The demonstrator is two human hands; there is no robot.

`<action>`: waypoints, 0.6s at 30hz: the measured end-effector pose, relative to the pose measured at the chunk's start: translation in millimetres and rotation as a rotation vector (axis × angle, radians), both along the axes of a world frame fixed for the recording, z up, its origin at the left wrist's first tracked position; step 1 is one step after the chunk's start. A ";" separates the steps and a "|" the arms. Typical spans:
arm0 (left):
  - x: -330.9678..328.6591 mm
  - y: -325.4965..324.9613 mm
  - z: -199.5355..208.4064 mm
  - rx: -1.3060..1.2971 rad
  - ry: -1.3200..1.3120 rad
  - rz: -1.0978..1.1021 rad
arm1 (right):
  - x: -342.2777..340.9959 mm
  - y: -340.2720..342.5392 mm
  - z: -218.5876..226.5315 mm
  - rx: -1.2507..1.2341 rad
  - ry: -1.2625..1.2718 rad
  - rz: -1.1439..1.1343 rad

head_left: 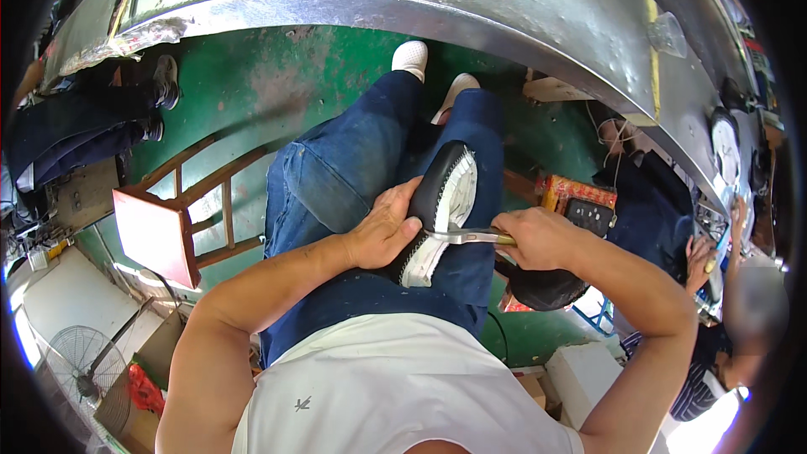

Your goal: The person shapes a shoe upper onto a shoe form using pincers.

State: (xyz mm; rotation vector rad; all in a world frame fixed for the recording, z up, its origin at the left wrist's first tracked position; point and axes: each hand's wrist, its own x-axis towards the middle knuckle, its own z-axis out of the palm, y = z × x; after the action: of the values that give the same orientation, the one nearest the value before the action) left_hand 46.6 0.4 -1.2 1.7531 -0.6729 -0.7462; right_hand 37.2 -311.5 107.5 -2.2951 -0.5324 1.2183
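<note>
Across my lap lies a black shoe [433,189], its underside turned up and showing a white, rough-edged bottom with the black upper folded over the rim. My left hand [388,227] grips its side, thumb against the edge near the waist of the shoe. In my right hand [538,238] is a pair of metal pincers [464,236], fingers closed round the handles. The jaws touch the edge of the shoe at its middle, close to my left thumb. What lies between the jaws is too small to make out.
A metal-topped bench [361,7] curves across the front. Left of my legs stands a wooden stool [160,235]; a fan [84,382] is at lower left. Beside my right thigh sits another black shoe [546,287]. A co-worker's hands [699,261] are busy at far right.
</note>
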 end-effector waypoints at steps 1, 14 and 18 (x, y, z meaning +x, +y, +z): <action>3.0 -1.1 1.9 0.010 0.012 -0.001 | -1.3 -6.4 -15.8 0.099 -0.094 0.008; 25.2 -21.4 18.4 0.143 0.184 -0.049 | -64.6 -7.3 -41.0 0.250 -0.165 -0.412; 22.8 -39.0 43.3 0.247 0.184 -0.036 | -94.8 -4.3 -19.2 0.243 -0.241 -0.500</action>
State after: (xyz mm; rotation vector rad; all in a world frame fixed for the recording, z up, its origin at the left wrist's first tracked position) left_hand 69.4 -38.6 42.1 1.8698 -0.5050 -1.0375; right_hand -57.5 -315.8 88.3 -2.1901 -0.1533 0.6094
